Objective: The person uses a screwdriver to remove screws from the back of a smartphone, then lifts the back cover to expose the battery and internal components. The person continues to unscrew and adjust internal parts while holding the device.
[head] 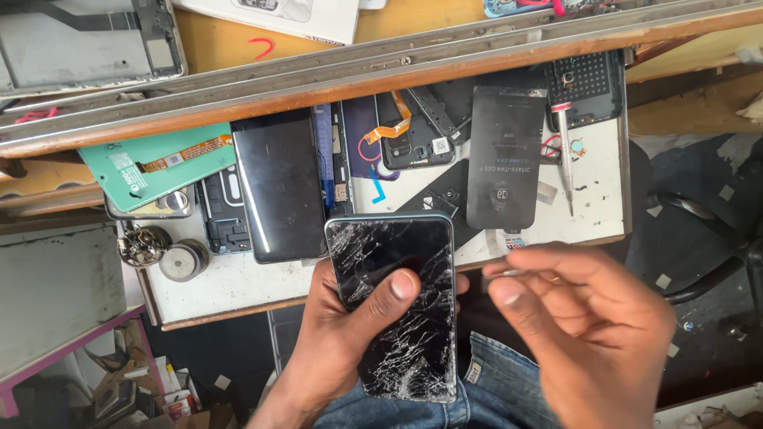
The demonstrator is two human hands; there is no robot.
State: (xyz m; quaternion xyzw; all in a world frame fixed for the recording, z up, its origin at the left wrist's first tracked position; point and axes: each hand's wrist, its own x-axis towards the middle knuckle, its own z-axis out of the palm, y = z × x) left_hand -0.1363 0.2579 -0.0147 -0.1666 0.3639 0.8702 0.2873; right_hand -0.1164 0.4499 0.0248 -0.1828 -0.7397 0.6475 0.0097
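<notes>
My left hand (334, 342) grips a black smartphone (397, 270) with a badly cracked screen, thumb resting across the glass. The phone is held upright over my lap, just below the edge of the white work tray (238, 290). My right hand (588, 334) hovers to the right of the phone, its fingers pinched on a small thin metal tool (509, 273) whose tip points toward the phone's right edge. The tool is blurred and mostly hidden by the fingers.
On the white tray lie a black phone screen (278, 187), a black back cover (505, 159), a phone frame (225, 214), a green flex part (155, 163), a screwdriver (566, 159) and two round metal pieces (163, 253). A wooden shelf edge (358, 75) runs above. A black chair (707, 238) stands at right.
</notes>
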